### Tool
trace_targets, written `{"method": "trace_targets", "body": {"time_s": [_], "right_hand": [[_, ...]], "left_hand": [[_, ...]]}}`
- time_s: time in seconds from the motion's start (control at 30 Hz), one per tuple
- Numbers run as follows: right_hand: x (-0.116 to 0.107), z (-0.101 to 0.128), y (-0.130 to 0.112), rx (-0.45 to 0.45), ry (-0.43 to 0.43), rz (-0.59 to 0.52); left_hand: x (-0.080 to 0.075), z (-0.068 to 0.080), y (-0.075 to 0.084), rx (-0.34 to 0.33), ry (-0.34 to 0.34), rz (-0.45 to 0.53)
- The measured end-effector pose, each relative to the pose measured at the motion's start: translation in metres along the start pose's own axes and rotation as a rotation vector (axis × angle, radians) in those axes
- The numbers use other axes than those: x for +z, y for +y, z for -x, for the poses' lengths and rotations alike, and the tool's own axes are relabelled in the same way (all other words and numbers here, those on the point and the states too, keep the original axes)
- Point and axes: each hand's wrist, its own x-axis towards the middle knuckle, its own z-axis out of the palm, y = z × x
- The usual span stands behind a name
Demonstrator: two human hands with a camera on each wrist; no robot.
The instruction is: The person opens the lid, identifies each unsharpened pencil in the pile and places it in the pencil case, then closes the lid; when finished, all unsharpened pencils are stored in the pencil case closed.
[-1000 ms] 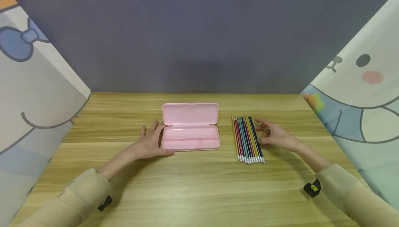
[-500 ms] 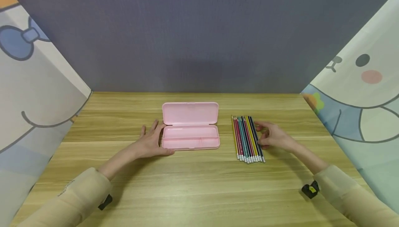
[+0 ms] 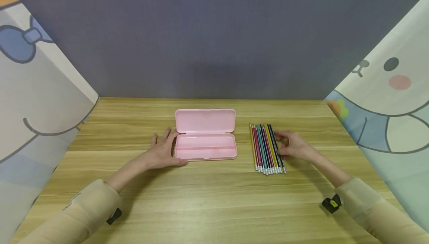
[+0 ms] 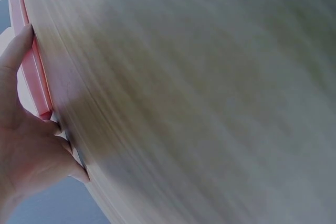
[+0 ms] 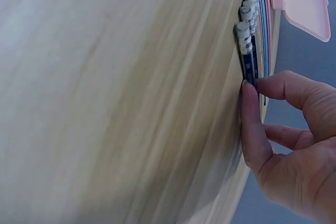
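A pink pencil case [image 3: 206, 140] lies with its lid [image 3: 205, 121] raised, showing bare compartments. My left hand [image 3: 163, 154] holds its left end, thumb along the front side and index finger at the back corner, other fingers spread on the table. To the right, several pencils [image 3: 263, 149] with white erasers lie side by side, eraser ends toward me. My right hand [image 3: 293, 146] is at their right edge. In the right wrist view, its thumb and index finger pinch the outermost dark blue pencil [image 5: 247, 62] below the eraser end.
A wooden table [image 3: 214, 199] carries everything. A grey panel [image 3: 214, 39] stands along its back edge, with cartoon-printed sheets [image 3: 395, 121] at both sides. Bare wood lies between the case and the pencils.
My right thumb and index finger have come together on the outermost dark pencil, and the hand has shifted slightly toward the row. The left hand and the case keep their place.
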Motion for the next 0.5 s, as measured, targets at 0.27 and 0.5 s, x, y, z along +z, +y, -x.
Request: {"method": "trace_targets", "body": {"time_s": [0.27, 0.5], "right_hand": [[0.003, -0.001, -0.006, 0.042, 0.046, 0.051], [0.006, -0.001, -0.012, 0.074, 0.105, 0.216]], "left_hand": [[0.001, 0.000, -0.001, 0.001, 0.004, 0.000], [0.001, 0.000, 0.000, 0.005, 0.006, 0.002]]}}
